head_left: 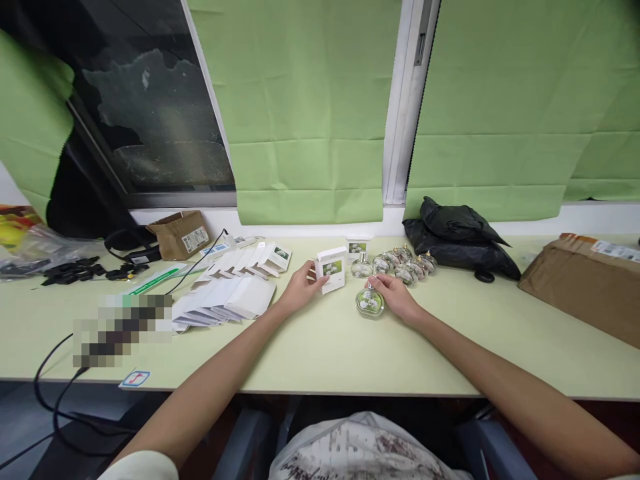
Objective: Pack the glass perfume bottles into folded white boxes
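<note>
My left hand (pixel 301 287) is closed on the side of a small white perfume box (pixel 331 270) with a green picture on its front, held upright over the table. In my right hand (pixel 394 293) the fingers pinch the neck of a round glass perfume bottle (pixel 370 304) with a green and white label. Box and bottle are apart, side by side. Behind them a single glass bottle (pixel 361 267) stands in front of another white box (pixel 359 247). Several more glass bottles (pixel 405 273) are clustered just beyond my right hand.
Flattened white cartons (pixel 235 297) and a row of white boxes (pixel 265 259) lie on the left. Black plastic bags (pixel 460 243) and a large cardboard box (pixel 585 287) sit on the right. An open brown carton (pixel 183 235) and cables (pixel 60 393) are farther left.
</note>
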The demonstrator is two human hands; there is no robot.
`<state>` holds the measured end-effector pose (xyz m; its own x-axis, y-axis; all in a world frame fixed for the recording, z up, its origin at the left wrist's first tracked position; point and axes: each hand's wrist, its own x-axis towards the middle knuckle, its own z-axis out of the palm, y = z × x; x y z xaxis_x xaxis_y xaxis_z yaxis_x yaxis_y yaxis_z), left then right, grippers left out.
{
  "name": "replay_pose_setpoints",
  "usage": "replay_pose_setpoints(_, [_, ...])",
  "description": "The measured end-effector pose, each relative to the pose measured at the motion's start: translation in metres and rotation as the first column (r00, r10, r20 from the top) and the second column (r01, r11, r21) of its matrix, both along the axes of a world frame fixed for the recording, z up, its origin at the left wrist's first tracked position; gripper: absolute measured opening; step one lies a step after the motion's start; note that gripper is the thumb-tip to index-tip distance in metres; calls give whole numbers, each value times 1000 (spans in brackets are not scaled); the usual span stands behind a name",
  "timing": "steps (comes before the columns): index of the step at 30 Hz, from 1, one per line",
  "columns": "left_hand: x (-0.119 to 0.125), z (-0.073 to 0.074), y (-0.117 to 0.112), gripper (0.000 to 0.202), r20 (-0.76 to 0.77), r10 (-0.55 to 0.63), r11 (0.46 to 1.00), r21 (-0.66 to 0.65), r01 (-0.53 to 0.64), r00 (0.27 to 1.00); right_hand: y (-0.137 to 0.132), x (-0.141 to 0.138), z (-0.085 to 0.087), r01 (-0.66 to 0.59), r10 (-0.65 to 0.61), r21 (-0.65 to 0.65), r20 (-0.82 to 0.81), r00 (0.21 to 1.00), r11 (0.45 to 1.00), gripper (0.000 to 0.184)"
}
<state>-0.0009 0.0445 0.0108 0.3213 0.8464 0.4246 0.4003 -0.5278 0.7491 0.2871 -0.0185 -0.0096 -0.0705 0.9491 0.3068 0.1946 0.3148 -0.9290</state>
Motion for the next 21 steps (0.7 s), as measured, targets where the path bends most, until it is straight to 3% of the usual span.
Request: replay_pose_setpoints(21, [3, 4, -7, 44, -16, 0, 1000, 31, 0, 1000, -15, -4, 13, 77, -165, 283, 301, 939, 956, 39])
